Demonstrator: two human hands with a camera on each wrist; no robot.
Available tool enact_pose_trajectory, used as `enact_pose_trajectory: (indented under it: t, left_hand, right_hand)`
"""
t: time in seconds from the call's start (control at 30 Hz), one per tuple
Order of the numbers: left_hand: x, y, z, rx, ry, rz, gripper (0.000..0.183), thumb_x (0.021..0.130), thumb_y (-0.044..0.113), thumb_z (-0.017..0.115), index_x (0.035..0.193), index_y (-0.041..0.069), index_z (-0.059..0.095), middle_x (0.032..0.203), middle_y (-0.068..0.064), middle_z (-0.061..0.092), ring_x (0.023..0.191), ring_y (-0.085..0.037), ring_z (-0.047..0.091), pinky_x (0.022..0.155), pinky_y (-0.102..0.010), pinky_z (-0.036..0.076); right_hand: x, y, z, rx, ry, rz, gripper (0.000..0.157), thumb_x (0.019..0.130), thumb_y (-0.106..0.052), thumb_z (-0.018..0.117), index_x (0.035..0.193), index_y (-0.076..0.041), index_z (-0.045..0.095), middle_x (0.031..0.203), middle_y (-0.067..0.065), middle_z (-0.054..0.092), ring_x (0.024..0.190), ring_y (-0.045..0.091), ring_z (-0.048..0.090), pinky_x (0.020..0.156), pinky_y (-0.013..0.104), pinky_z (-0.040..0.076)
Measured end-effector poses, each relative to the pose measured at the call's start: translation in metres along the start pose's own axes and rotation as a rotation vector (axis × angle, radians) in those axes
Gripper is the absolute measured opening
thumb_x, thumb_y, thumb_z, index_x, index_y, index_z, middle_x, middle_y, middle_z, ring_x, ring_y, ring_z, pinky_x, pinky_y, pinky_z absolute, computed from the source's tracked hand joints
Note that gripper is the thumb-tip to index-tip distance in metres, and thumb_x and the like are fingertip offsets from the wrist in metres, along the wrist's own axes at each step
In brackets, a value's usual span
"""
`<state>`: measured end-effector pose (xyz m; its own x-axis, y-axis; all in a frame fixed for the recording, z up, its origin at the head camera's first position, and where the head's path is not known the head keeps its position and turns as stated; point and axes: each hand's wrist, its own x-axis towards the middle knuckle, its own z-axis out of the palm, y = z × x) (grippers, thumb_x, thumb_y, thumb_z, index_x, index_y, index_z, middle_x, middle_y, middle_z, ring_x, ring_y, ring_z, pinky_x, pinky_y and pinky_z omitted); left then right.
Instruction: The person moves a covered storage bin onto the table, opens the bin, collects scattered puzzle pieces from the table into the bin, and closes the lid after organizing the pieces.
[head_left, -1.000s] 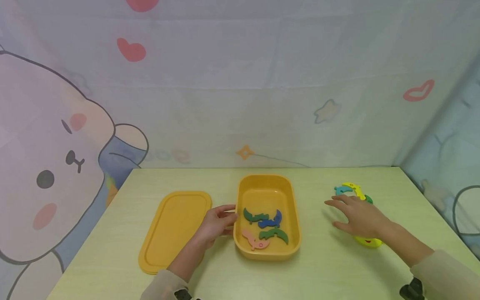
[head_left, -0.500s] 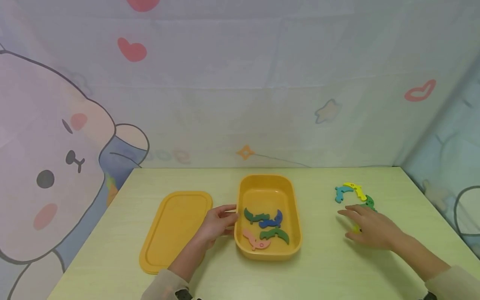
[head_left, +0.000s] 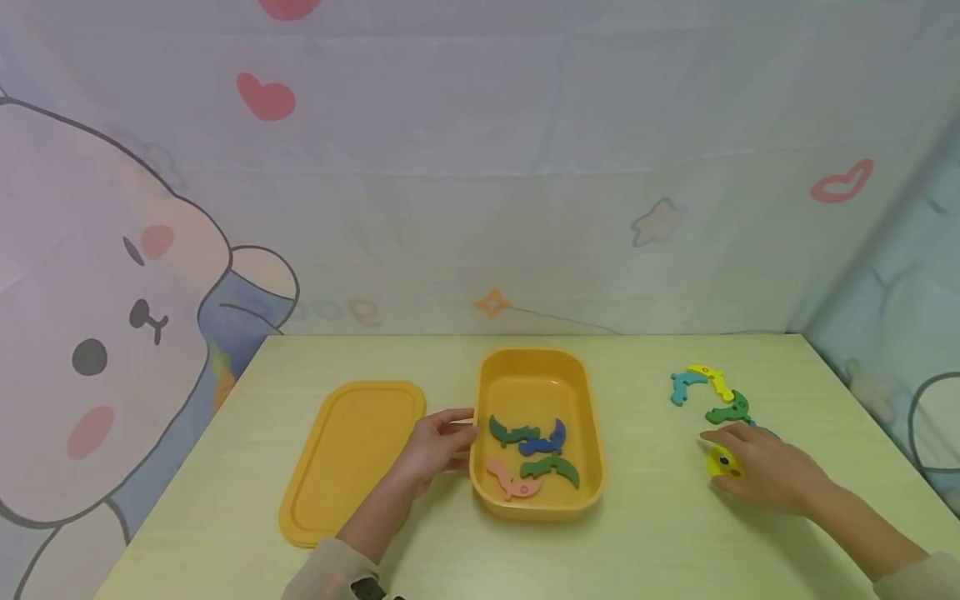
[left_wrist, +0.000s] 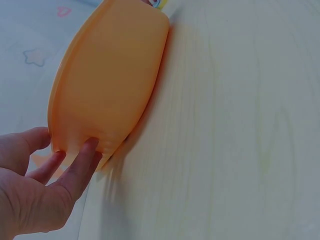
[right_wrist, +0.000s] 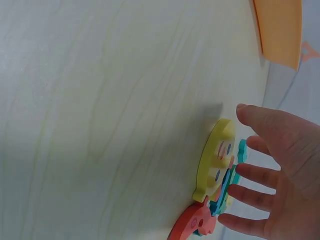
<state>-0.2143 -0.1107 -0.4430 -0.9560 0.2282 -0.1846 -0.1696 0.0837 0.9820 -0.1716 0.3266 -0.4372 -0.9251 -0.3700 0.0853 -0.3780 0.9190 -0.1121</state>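
Note:
My left hand [head_left: 431, 446] rests its fingertips against the left wall of a yellow plastic box [head_left: 536, 505]. In the left wrist view, the thumb touches near the rim while the other fingers lie on the box's outer side. My right hand [head_left: 776, 471] hovers, fingers spread, over a yellow smiling-face puzzle piece [head_left: 717, 460] and hides part of it. Seen from the right wrist, a red curved piece [right_wrist: 191, 222] adjoins the face piece. Green [head_left: 731, 408], teal [head_left: 684, 385], yellow [head_left: 717, 383] and blue [head_left: 763, 429] curved pieces lie beyond the right hand.
Inside the box lie two green pieces [head_left: 550, 468], a blue piece [head_left: 542, 442] and a pink piece [head_left: 512, 482]. A flat yellow lid [head_left: 352, 467] lies on the pale wooden table [head_left: 637, 550], left of the box. A printed cloth [head_left: 420, 208] hangs behind the table.
My right hand has moved right and towards me, uncovering the teal, yellow and green curved pieces and now covering part of the face piece. The left hand and box have stayed put.

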Motion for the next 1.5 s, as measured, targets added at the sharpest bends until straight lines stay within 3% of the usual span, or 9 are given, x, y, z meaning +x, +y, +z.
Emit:
enact_pose_trajectory:
  t: [0.3, 0.6, 1.0, 1.5]
  left_hand:
    - [0.001, -0.001, 0.000, -0.007, 0.001, -0.001, 0.045, 0.089, 0.015, 0.061, 0.129, -0.001, 0.049, 0.115, -0.025, 0.057, 0.085, -0.025, 0.066, 0.069, -0.036, 0.057]
    - [0.000, 0.000, 0.000, -0.003, -0.002, 0.001, 0.044, 0.089, 0.015, 0.060, 0.129, -0.001, 0.049, 0.117, -0.025, 0.057, 0.086, -0.025, 0.066, 0.069, -0.036, 0.057]
    - [-0.001, 0.001, 0.000, 0.004, 0.003, 0.002, 0.045, 0.089, 0.015, 0.060, 0.129, -0.002, 0.049, 0.116, -0.024, 0.057, 0.088, -0.026, 0.066, 0.069, -0.035, 0.057]
    - [-0.001, 0.001, 0.000, 0.001, 0.011, -0.004, 0.044, 0.089, 0.015, 0.060, 0.129, -0.001, 0.049, 0.116, -0.025, 0.057, 0.085, -0.026, 0.066, 0.069, -0.035, 0.057]
  right_hand:
    - [-0.005, 0.004, 0.003, 0.001, -0.028, 0.075, 0.055, 0.071, -0.034, 0.075, 0.119, -0.012, 0.059, 0.107, 0.010, 0.057, 0.091, 0.032, 0.056, 0.055, 0.041, 0.049]
    - [-0.007, 0.009, 0.008, 0.003, -0.021, 0.079, 0.049, 0.073, -0.033, 0.074, 0.115, -0.013, 0.060, 0.100, 0.008, 0.055, 0.078, 0.020, 0.054, 0.048, 0.033, 0.044]
    - [-0.004, 0.006, 0.008, -0.005, -0.029, 0.071, 0.048, 0.070, -0.033, 0.076, 0.111, -0.013, 0.062, 0.095, 0.005, 0.054, 0.072, 0.012, 0.049, 0.048, 0.028, 0.042]
    - [-0.005, 0.005, 0.012, -0.016, 0.019, 0.012, 0.044, 0.070, -0.025, 0.076, 0.109, -0.010, 0.061, 0.090, 0.005, 0.053, 0.072, 0.015, 0.047, 0.061, 0.034, 0.042]
